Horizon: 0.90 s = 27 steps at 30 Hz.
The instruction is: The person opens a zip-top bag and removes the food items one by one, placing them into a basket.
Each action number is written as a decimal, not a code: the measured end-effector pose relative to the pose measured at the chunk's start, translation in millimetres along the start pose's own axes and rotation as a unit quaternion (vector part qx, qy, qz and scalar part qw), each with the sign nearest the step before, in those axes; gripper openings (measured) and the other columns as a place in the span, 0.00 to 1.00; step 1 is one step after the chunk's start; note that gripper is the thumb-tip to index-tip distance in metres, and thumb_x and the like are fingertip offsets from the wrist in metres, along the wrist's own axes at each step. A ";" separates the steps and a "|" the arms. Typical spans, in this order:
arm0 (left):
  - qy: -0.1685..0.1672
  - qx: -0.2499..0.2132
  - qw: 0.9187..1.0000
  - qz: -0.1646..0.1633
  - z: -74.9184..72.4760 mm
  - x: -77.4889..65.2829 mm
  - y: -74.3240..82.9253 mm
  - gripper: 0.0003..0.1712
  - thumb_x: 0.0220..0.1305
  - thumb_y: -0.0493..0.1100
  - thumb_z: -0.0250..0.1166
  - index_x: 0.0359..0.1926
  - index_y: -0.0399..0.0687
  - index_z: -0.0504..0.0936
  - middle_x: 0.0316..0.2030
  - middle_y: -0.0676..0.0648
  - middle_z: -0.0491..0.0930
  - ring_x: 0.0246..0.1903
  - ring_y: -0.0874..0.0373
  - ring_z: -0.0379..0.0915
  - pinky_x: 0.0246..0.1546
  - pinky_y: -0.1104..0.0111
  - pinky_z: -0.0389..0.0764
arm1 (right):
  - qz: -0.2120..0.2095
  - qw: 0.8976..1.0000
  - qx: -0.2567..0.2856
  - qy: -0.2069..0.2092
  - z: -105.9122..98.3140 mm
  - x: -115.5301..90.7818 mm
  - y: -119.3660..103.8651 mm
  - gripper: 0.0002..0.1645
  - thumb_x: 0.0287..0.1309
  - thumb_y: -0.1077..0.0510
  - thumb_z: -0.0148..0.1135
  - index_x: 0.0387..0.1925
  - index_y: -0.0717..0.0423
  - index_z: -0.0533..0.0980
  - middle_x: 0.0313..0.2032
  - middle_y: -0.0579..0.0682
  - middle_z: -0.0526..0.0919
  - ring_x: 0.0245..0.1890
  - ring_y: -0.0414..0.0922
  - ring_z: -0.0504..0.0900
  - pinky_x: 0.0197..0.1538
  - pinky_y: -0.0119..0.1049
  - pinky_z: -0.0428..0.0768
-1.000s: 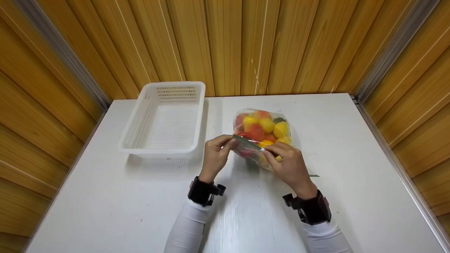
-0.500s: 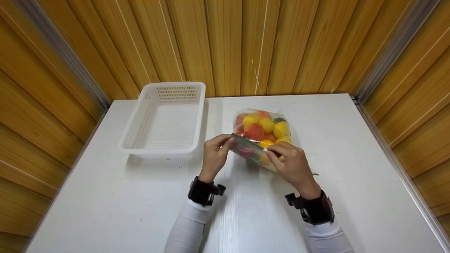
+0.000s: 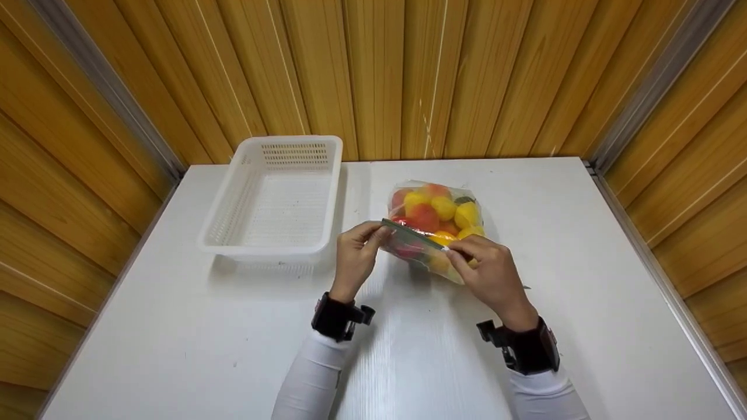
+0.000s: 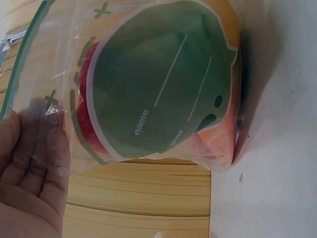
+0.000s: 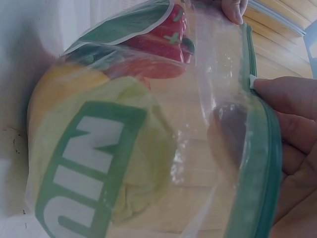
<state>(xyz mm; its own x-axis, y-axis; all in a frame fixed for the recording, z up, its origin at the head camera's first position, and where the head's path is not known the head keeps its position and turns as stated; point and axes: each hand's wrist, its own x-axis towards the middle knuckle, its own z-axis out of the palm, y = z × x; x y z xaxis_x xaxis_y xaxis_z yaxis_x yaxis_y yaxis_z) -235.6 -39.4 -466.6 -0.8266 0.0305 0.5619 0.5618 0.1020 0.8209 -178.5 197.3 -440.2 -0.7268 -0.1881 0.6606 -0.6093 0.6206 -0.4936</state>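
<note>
— What are the largest parts of your view?
— Wood-patterned panels (image 3: pixel 373 76) line its top and sides; your white table (image 3: pixel 233 350) spans the middle and bottom. On the table, upper left of centre, stands a white perforated basket (image 3: pixel 262 252).
— And your bag?
— Your clear bag (image 3: pixel 420 248), right of centre, rests on the table.
— Your hands?
— Both pinch the bag's opening edge: your left hand (image 3: pixel 355 256) near frame centre, your right hand (image 3: pixel 493 274) farther right.
— Smaller details?
— Yellow and red produce (image 3: pixel 443 207) inside the bag; a green seal strip (image 3: pixel 415 234), sloping down rightward between your hands; lastly, a white slider (image 5: pixel 252 82) at your right thumb.
</note>
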 end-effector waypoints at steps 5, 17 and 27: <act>0.002 0.001 1.000 -0.001 -1.5 -0.3 -1.1 0.08 0.69 0.35 0.67 0.38 0.33 0.89 0.33 0.41 0.88 0.33 0.61 0.81 0.36 0.72 0.80 | -0.007 1.000 0.003 0.004 -1.9 -0.5 1.5 0.04 0.54 0.71 0.74 0.33 0.64 0.87 0.29 0.51 0.86 0.26 0.40 0.79 0.34 0.19 0.73; 0.017 -0.006 1.000 -0.017 -3.4 1.4 -3.1 0.08 0.69 0.35 0.66 0.39 0.33 0.89 0.31 0.39 0.88 0.31 0.60 0.80 0.35 0.73 0.78 | 0.000 1.000 0.009 -0.004 -9.6 -1.2 3.7 0.04 0.55 0.71 0.73 0.34 0.64 0.87 0.30 0.50 0.87 0.26 0.40 0.79 0.32 0.22 0.77; 0.033 -0.020 0.998 -0.039 -3.8 1.8 -1.0 0.06 0.67 0.30 0.66 0.38 0.28 0.88 0.31 0.34 0.87 0.29 0.58 0.76 0.33 0.75 0.75 | -0.009 1.000 -0.001 0.000 -14.5 -1.9 7.3 0.05 0.55 0.72 0.73 0.33 0.62 0.87 0.30 0.49 0.87 0.25 0.39 0.78 0.32 0.20 0.73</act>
<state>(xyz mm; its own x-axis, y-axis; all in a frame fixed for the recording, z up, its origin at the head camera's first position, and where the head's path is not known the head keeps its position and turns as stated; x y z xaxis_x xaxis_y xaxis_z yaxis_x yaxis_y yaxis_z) -237.6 -43.3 -466.1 -0.8646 -0.0422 0.5007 0.4979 0.0620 0.8650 -177.0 213.2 -436.9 -0.7156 -0.1990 0.6696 -0.6219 0.6180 -0.4809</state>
